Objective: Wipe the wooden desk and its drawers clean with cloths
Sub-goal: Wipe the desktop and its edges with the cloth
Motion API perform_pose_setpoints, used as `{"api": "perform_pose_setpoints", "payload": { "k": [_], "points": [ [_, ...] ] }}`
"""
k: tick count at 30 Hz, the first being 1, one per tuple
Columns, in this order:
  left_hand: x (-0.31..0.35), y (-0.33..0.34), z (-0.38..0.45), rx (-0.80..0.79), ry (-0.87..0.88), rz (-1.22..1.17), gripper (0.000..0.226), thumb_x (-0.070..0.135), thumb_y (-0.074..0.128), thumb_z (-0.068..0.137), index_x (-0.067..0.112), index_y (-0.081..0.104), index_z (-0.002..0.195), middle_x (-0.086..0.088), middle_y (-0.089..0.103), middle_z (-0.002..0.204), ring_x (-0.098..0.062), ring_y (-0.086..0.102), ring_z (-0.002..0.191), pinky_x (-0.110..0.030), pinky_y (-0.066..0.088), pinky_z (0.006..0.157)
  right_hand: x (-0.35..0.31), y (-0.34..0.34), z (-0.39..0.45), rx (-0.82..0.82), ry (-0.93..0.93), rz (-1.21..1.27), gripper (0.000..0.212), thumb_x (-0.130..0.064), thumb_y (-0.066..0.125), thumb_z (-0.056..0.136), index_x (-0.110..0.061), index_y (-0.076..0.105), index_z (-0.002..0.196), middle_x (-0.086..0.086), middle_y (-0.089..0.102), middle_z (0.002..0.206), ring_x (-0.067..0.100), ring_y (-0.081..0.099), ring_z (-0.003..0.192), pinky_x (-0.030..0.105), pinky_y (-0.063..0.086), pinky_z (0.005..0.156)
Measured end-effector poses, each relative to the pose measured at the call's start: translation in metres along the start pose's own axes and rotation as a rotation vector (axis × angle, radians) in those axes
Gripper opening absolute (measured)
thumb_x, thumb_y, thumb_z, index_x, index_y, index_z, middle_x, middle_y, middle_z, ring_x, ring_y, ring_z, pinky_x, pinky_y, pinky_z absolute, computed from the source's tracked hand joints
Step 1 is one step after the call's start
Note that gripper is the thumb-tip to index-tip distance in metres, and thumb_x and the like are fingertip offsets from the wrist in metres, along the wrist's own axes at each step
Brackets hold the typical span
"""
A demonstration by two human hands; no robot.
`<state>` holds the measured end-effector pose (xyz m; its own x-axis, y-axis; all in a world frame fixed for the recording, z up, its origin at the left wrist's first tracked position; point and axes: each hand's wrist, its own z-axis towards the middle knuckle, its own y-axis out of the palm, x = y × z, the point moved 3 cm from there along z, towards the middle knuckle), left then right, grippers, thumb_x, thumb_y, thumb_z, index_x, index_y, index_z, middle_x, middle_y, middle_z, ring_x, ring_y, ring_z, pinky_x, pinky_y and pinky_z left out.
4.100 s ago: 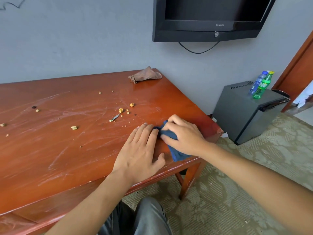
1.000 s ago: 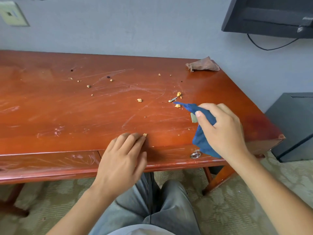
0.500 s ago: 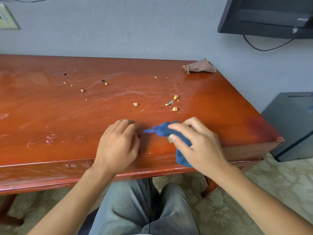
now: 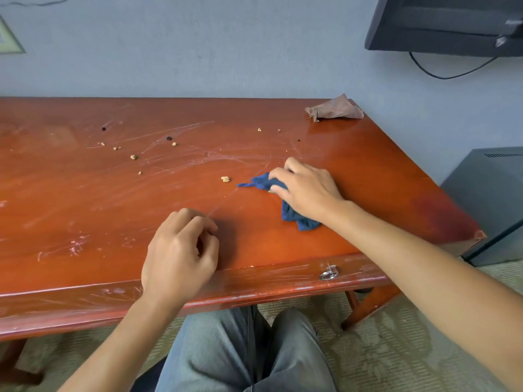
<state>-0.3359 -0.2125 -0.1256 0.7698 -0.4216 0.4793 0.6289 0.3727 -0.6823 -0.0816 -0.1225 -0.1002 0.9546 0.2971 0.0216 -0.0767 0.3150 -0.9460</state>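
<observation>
Your knees [image 4: 243,349] in grey trousers sit nearest, just under the front edge of the desk [image 4: 85,222]. A drawer front runs along that edge, with a metal ring pull [image 4: 328,273] to the right. Your left hand [image 4: 178,253] rests on the desk near the front edge, its fingers [image 4: 198,222] loosely curled and holding nothing. Further in and to the right, your right hand [image 4: 305,188] presses the blue cloth [image 4: 294,213] flat on the desk top; the fingers are bent over the bunched cloth and grip it, with 1 corner of the cloth sticking out to the left and another trailing back under your wrist. Just left of that corner lies a crumb [image 4: 225,179]. More crumbs and dark specks are scattered across the scratched top toward the back left. At the far right corner lies a brown cloth [image 4: 336,110], well apart from your hands. A black screen [image 4: 444,24] hangs on the wall above.
</observation>
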Motion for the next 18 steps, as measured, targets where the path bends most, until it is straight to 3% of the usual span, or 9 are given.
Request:
{"api": "perform_pose_setpoints", "payload": {
  "k": [5,8,10,12,14,16,18],
  "points": [
    [0.001,-0.002,0.002,0.016,-0.052,-0.051,0.016,0.015,0.055,0.082,0.019,0.071,0.086,0.012,0.064,0.093,-0.016,0.057,0.089,-0.031,0.043,0.073,-0.003,-0.009,0.003,0.099,0.196,-0.033,0.024,-0.038,0.057,0.100,-0.023,0.063,0.118,0.002,0.054,0.108,0.028,0.065,0.088,0.036,0.049,0.067],
    [0.000,-0.003,0.003,0.026,-0.096,-0.098,0.018,0.018,0.054,0.082,0.020,0.070,0.088,0.012,0.063,0.092,-0.018,0.059,0.090,-0.038,0.048,0.076,-0.039,-0.029,-0.002,0.251,0.275,0.062,0.027,-0.039,0.055,0.092,-0.022,0.066,0.111,0.004,0.052,0.102,0.032,0.065,0.078,0.036,0.051,0.063],
    [-0.001,-0.005,0.005,0.050,-0.121,-0.138,0.020,0.017,0.053,0.080,0.019,0.069,0.092,0.009,0.063,0.091,-0.021,0.061,0.091,-0.042,0.050,0.079,-0.072,-0.041,-0.004,0.265,0.276,0.111,0.032,-0.039,0.052,0.085,-0.019,0.067,0.105,0.006,0.048,0.101,0.033,0.062,0.074,0.035,0.046,0.060],
    [-0.001,-0.009,0.005,0.117,-0.106,-0.184,0.020,0.011,0.053,0.078,0.015,0.067,0.092,0.006,0.062,0.091,-0.025,0.062,0.090,-0.043,0.051,0.080,-0.111,-0.047,-0.003,0.264,0.188,0.139,0.028,-0.033,0.055,0.081,-0.017,0.066,0.102,0.008,0.048,0.101,0.033,0.060,0.072,0.034,0.036,0.056],
    [-0.003,-0.016,0.002,0.241,-0.119,-0.235,0.018,0.001,0.052,0.075,0.010,0.061,0.087,0.002,0.060,0.089,-0.026,0.058,0.086,-0.032,0.046,0.079,-0.150,-0.044,0.002,0.251,0.000,0.175,0.021,-0.024,0.061,0.082,-0.017,0.065,0.102,0.009,0.048,0.100,0.033,0.058,0.072,0.034,0.027,0.055],
    [-0.008,-0.023,-0.003,0.358,-0.204,-0.296,0.019,-0.005,0.046,0.071,0.010,0.052,0.083,-0.002,0.055,0.085,-0.028,0.051,0.082,-0.023,0.039,0.077,-0.180,-0.031,0.010,0.151,-0.206,0.216,0.018,-0.020,0.061,0.088,-0.018,0.064,0.106,0.008,0.046,0.102,0.033,0.056,0.079,0.035,0.029,0.057],
    [-0.011,-0.026,-0.005,0.414,-0.254,-0.322,0.017,-0.005,0.043,0.071,0.009,0.045,0.080,-0.006,0.049,0.082,-0.028,0.045,0.079,-0.027,0.036,0.074,-0.195,-0.014,0.026,0.032,-0.313,0.253,0.023,-0.016,0.060,0.094,-0.017,0.064,0.116,0.010,0.050,0.111,0.032,0.054,0.090,0.036,0.035,0.064]
  ]
}}
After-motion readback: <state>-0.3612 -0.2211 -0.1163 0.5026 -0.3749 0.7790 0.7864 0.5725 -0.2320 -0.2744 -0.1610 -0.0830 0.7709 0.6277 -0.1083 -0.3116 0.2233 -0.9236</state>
